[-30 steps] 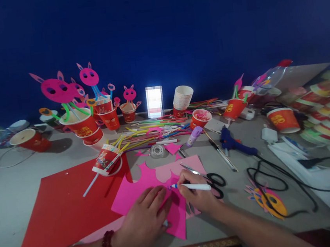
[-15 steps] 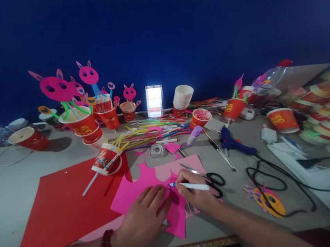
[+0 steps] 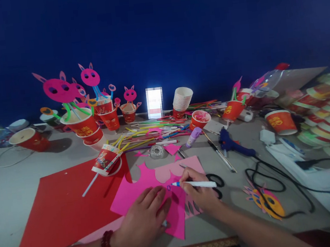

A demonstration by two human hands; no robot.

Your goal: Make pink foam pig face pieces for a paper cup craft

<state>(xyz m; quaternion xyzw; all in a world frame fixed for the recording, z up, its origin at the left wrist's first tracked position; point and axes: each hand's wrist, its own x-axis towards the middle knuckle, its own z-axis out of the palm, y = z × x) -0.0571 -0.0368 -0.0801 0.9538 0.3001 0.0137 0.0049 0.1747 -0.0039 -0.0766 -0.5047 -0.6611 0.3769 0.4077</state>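
Note:
My left hand (image 3: 143, 216) lies over a bright pink paper sheet (image 3: 178, 224) with scalloped cut-outs along its upper edge. Its fingers are extended and press on the sheet; a small pale-blue thing (image 3: 165, 223) peeks out beside the palm, mostly hidden. Between the fingers of my right hand (image 3: 198, 192) is a white marker (image 3: 202, 183), its blue tip pointing left. Just left of that tip, a small blue loop (image 3: 168, 187) is drawn on the pink sheet. Black-handled scissors (image 3: 216, 181) lie partly behind my right hand, over a paler pink sheet (image 3: 194, 163).
Red cardstock (image 3: 65, 212) lies at left, a tipped paper cup (image 3: 105, 159) on its edge. Cups with pink paper faces (image 3: 58, 90) stand behind. Pipe cleaners (image 3: 154, 130), a tape roll (image 3: 156, 151), a glue stick (image 3: 193, 137), a glue gun (image 3: 235, 145) and a power strip (image 3: 303, 179) surround the work.
My right hand has shifted slightly right, and the marker's tip has moved off the blue loop, which now shows. The left hand stays in place on the sheet.

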